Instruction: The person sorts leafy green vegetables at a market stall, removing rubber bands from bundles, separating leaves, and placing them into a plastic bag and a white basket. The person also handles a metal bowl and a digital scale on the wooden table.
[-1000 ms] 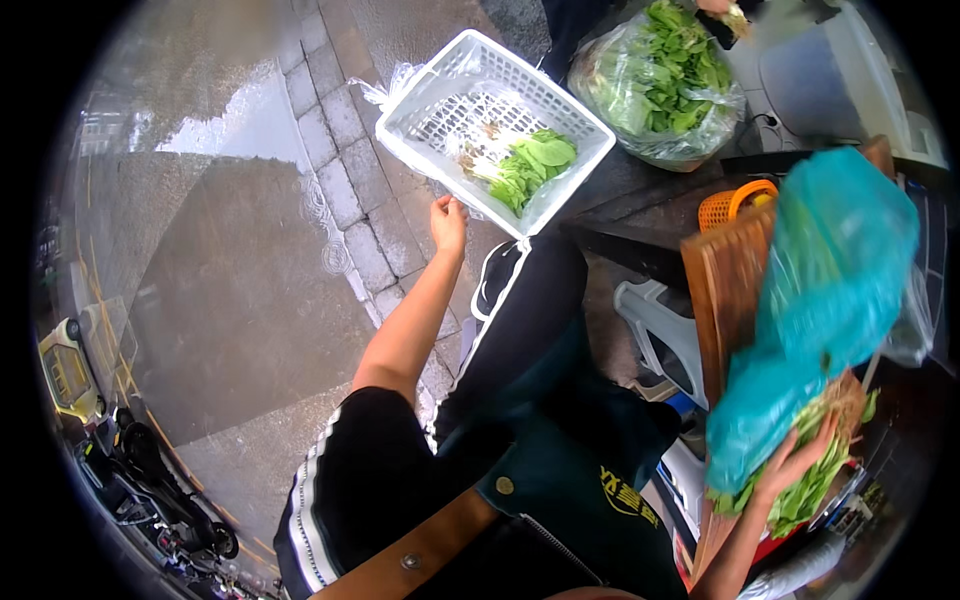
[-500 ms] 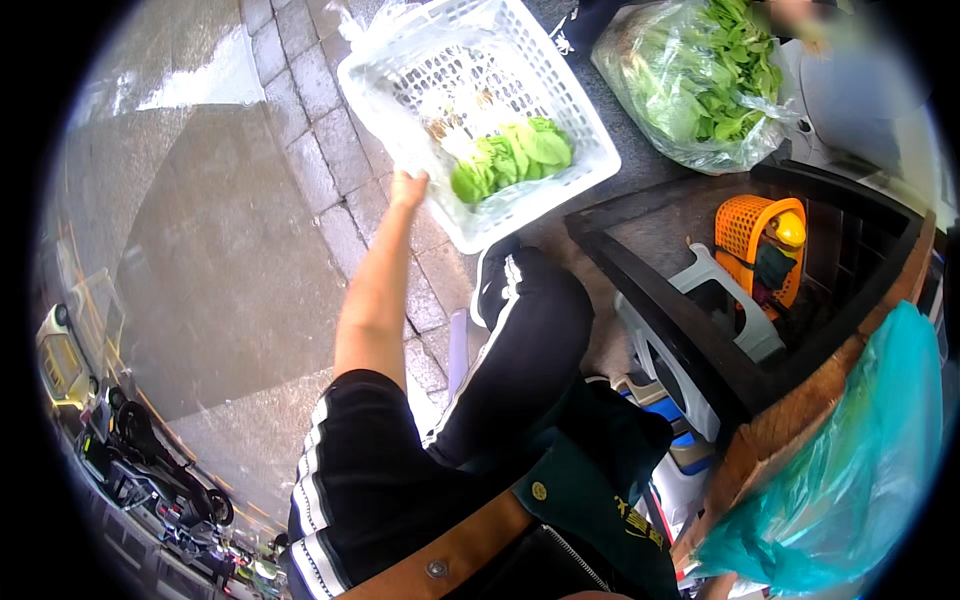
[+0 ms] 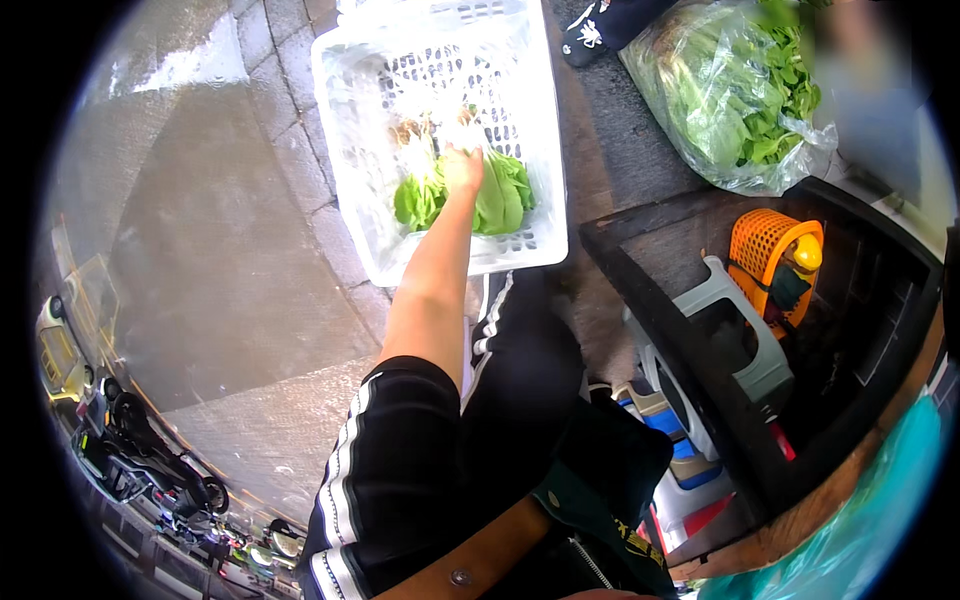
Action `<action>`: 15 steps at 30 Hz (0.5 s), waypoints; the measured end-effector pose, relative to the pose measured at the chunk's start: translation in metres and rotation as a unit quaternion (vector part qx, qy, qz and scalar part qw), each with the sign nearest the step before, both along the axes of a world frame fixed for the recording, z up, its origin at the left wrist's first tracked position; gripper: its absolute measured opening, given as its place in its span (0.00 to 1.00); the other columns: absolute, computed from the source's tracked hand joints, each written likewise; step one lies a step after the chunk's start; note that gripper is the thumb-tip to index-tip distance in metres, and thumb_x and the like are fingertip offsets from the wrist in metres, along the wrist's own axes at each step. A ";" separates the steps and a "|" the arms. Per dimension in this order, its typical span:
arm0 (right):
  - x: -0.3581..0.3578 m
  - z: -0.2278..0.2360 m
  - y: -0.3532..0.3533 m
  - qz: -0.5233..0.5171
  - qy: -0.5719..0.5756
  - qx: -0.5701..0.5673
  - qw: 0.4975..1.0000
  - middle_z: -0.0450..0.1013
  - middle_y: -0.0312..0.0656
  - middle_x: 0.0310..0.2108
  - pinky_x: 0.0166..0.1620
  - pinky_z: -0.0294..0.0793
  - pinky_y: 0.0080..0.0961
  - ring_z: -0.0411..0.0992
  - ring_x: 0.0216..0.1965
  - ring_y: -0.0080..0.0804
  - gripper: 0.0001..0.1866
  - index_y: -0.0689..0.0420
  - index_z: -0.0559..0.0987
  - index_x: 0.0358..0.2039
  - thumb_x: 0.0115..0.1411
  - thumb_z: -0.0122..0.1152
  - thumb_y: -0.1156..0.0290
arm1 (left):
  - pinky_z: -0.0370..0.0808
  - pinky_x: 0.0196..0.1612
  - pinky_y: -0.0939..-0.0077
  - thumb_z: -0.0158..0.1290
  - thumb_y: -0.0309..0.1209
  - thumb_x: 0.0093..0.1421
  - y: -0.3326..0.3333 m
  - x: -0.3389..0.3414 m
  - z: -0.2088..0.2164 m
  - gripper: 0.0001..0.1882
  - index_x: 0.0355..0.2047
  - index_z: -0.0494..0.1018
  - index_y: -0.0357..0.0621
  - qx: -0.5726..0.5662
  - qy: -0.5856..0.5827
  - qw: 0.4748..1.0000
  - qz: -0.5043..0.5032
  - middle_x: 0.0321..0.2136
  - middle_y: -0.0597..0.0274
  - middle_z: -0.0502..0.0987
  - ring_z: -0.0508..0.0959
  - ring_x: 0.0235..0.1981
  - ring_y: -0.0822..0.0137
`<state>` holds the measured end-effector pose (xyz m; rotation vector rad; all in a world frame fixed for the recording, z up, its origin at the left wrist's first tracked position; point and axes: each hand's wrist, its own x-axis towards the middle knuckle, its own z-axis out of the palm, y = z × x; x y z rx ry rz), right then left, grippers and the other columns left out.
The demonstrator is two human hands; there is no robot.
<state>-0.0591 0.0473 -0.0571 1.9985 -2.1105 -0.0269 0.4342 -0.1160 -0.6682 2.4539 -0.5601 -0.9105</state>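
My left hand (image 3: 463, 168) reaches into a white plastic basket (image 3: 547, 130) in front of me. Its fingers are closed on the white stems of some leafy greens (image 3: 505, 195). These greens lie in a row across the near half of the basket, leaves toward me and pale roots away. The hand covers the middle of the row. My right hand is out of the picture. At the upper right stands a clear plastic bag (image 3: 700, 110) full of more leafy greens.
On the right, a dark open frame (image 3: 690, 370) surrounds a grey plastic stool (image 3: 760, 365) and an orange basket (image 3: 762, 245). A teal plastic bag (image 3: 890, 500) hangs at the lower right. Wet pavement (image 3: 220, 270) lies left; motorbikes (image 3: 140, 440) stand at the lower left.
My left hand has let go of the basket's near left rim and moved in onto the greens. In the picture, the basket sits further left and is turned straighter.
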 end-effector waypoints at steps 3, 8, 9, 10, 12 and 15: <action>0.018 0.007 0.004 -0.018 0.033 -0.006 0.999 0.52 0.54 0.62 0.63 0.45 0.39 0.49 0.63 0.48 0.30 0.63 0.57 0.60 0.60 0.48 0.61 | 0.66 0.54 0.62 0.57 0.53 0.50 -0.042 -0.037 0.004 0.42 0.53 0.58 0.32 0.120 0.078 0.988 -0.049 0.49 0.44 0.70 0.68 0.53 0.51; 0.030 -0.001 -0.063 0.066 0.021 0.011 0.998 0.52 0.54 0.62 0.63 0.46 0.39 0.50 0.63 0.48 0.30 0.63 0.58 0.60 0.60 0.49 0.62 | 0.66 0.54 0.62 0.58 0.52 0.48 -0.033 -0.004 0.030 0.42 0.52 0.59 0.31 0.201 0.140 0.967 -0.068 0.50 0.43 0.69 0.67 0.55 0.52; 0.034 -0.006 -0.080 0.092 0.014 0.003 0.996 0.52 0.54 0.62 0.63 0.46 0.39 0.50 0.63 0.48 0.30 0.63 0.58 0.60 0.60 0.49 0.62 | 0.65 0.55 0.63 0.58 0.50 0.48 -0.025 0.000 0.030 0.41 0.53 0.59 0.31 0.134 0.209 0.968 -0.034 0.50 0.44 0.69 0.66 0.55 0.54; 0.043 -0.009 -0.101 0.119 0.009 -0.002 0.993 0.52 0.54 0.62 0.63 0.46 0.39 0.50 0.63 0.48 0.30 0.63 0.58 0.60 0.60 0.49 0.62 | 0.64 0.56 0.65 0.58 0.47 0.48 -0.016 0.006 0.027 0.40 0.54 0.59 0.32 0.064 0.277 0.959 0.000 0.51 0.45 0.68 0.66 0.55 0.55; 0.069 -0.017 -0.158 0.179 0.002 -0.001 0.984 0.52 0.54 0.62 0.63 0.46 0.40 0.50 0.63 0.48 0.30 0.63 0.58 0.60 0.59 0.50 0.62 | 0.61 0.57 0.67 0.57 0.42 0.48 0.001 0.013 0.019 0.39 0.56 0.58 0.34 -0.065 0.404 0.910 0.062 0.53 0.47 0.66 0.65 0.55 0.58; 0.127 -0.026 -0.245 0.269 -0.019 -0.027 0.963 0.52 0.54 0.62 0.63 0.46 0.40 0.50 0.63 0.48 0.30 0.63 0.58 0.59 0.59 0.50 0.63 | 0.61 0.57 0.68 0.56 0.40 0.48 0.012 0.040 0.094 0.35 0.56 0.61 0.40 -0.168 0.566 0.800 0.109 0.53 0.58 0.66 0.65 0.54 0.61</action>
